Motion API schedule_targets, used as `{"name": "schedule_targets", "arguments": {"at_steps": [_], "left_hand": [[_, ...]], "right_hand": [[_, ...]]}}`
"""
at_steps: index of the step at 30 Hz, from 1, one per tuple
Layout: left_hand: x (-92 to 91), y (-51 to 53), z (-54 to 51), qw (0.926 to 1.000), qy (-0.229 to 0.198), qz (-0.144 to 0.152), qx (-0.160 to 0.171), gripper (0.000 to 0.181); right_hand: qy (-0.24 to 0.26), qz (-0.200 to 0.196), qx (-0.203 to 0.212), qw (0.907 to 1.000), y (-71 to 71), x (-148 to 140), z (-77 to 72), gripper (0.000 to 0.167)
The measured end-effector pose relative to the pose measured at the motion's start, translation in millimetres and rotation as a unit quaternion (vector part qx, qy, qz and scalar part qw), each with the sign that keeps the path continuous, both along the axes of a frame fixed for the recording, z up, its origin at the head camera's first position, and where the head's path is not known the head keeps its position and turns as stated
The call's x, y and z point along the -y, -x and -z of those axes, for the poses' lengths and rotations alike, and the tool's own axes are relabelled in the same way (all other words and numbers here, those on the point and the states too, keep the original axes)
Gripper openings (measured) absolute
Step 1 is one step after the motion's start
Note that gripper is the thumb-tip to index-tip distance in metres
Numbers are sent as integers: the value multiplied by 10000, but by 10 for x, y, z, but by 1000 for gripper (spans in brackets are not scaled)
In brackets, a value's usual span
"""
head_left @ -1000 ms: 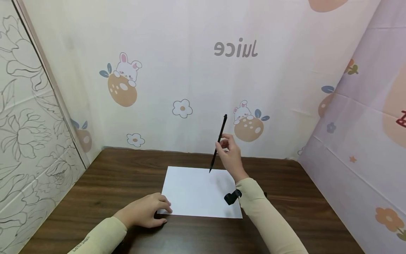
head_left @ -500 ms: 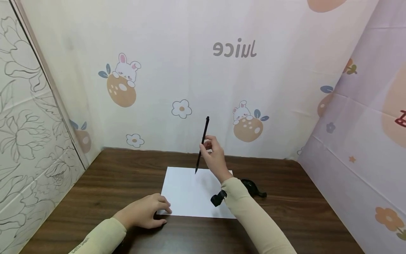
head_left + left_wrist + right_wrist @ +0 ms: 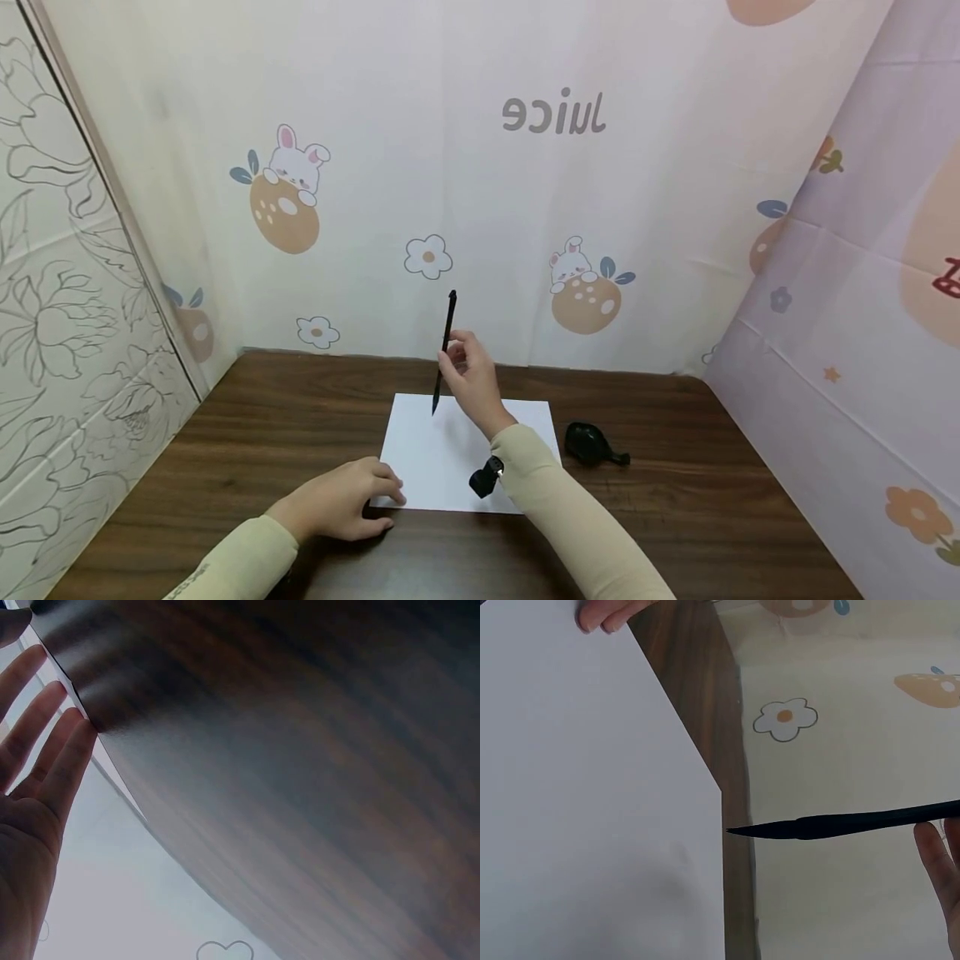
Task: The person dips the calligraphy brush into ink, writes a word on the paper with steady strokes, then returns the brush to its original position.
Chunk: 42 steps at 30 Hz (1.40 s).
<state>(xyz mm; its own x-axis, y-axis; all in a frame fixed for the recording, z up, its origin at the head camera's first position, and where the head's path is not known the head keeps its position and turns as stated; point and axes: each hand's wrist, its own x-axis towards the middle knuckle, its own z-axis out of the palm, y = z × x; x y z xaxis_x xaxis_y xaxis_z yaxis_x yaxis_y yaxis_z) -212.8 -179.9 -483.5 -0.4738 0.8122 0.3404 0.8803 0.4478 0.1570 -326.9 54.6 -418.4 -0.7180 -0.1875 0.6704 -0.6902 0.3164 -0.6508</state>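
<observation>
My right hand pinches a slim black writing brush by its shaft, thumb and fingers at about its middle. The brush stands nearly upright, its pointed tip down over the far part of a white sheet of paper. In the right wrist view the dark brush tip appears raised off the paper. My left hand lies at the near left corner of the sheet, fingertips on its edge. The left wrist view shows that hand's fingers extended.
A glossy black, rounded object with a short stem lies on the dark wooden table, right of the paper. A patterned cloth wall rises behind the table's far edge, with further walls at left and right. A black wrist camera hangs below the right sleeve.
My right hand has moved left with the brush, carrying its tip across above the paper. The black object at right has come fully into view. My left hand has stayed in place.
</observation>
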Motion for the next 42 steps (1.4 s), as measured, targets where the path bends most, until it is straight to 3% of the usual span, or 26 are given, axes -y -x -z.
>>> {"name": "schedule_targets", "arguments": {"at_steps": [12, 26, 42], "left_hand": [[5, -1, -10, 10000, -41, 39, -67, 20], [-15, -14, -26, 9998, 43, -36, 186, 20], [-16, -11, -8, 9999, -57, 72, -51, 21]], "right_hand": [[0, 10, 140, 9999, -36, 225, 132, 26], [11, 2, -76, 10000, -52, 358, 271, 24], [-210, 18, -57, 9998, -83, 398, 310, 22]]}}
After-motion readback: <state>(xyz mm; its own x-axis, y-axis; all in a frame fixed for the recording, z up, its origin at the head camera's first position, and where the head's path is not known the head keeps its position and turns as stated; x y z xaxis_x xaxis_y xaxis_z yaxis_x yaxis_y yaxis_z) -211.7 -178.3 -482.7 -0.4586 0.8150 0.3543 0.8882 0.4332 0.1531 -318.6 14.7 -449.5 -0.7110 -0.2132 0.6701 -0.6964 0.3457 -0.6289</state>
